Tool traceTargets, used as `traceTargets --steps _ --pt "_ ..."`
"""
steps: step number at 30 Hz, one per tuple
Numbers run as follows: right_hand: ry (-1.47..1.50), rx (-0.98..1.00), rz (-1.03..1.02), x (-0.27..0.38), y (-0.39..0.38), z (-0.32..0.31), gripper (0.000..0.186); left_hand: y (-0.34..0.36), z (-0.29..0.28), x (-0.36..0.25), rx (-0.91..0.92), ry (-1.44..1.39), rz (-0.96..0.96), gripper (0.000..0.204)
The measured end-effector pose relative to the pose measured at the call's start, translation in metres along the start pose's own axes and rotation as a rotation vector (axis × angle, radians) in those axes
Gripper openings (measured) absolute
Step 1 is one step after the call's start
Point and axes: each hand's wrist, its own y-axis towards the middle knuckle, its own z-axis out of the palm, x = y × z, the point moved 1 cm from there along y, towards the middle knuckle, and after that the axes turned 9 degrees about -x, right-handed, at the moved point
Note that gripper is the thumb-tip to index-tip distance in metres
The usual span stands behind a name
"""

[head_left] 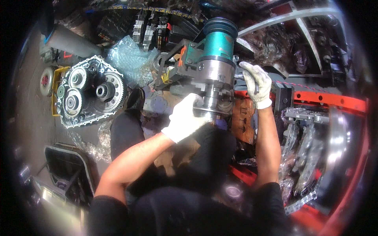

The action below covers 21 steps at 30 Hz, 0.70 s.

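Observation:
A green spindle head [218, 45] with a black ribbed pulley carries a round steel chuck [214, 70]. A shiny stepped metal shaft part [211, 96] with a wide flange stands in line with the chuck, at its near end. My left hand [185, 118], in a white glove, is closed round the flange from the left; its fingertips are partly hidden. Right of the chuck, my gloved right hand [257, 83] is curled round a chuck key [239, 76]. The key's tip reaches the chuck's side, and a bit of its metal bar shows at the palm.
A gear housing [92, 92] with several gears lies at left, beside bubble wrap [130, 59]. At right, a red metal frame [330, 101] borders wrapped metal parts [301, 145]. A black tray-like pan [69, 161] sits at lower left. Metal racking [291, 20] stands at the far right.

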Motion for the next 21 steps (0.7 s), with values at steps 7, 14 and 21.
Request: traceTargets --steps 7,14,21 --pt "0.023 0.086 0.017 0.001 0.01 -0.004 0.032 -0.001 0.006 0.016 -0.026 -0.15 0.0 0.063" --pt "0.479 -0.017 1.02 0.014 -0.001 0.008 0.025 -0.001 0.01 0.021 -0.012 -0.191 -0.032 0.065" --pt "0.215 0.062 0.765 0.013 -0.001 0.016 0.023 0.001 0.011 0.021 -0.038 -0.096 0.008 0.062"
